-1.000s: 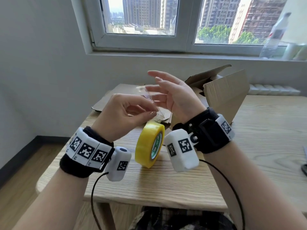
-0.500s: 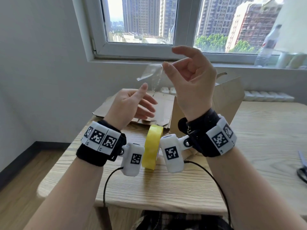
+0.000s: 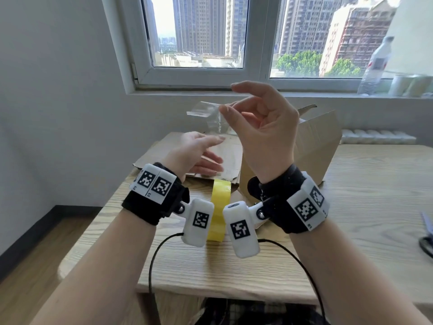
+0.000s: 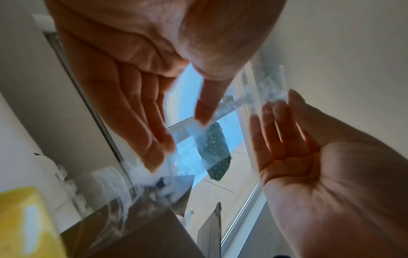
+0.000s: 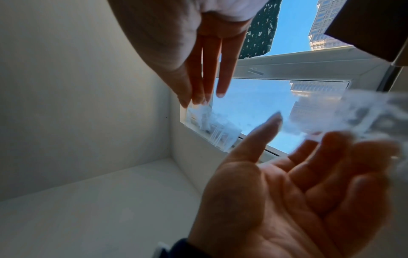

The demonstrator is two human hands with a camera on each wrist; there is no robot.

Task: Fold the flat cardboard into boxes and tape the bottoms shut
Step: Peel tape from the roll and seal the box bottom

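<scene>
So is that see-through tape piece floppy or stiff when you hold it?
Probably floppy: the clear tape strip bends and crinkles where it hangs from the right hand. Likely very light, as fingertips alone carry it. It also looks sticky, clinging to the left hand below.

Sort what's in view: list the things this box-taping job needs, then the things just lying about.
For the job:
tape strip
tape roll
box
flat cardboard

Lying about:
bottle
scissors
cans on the sill
</scene>
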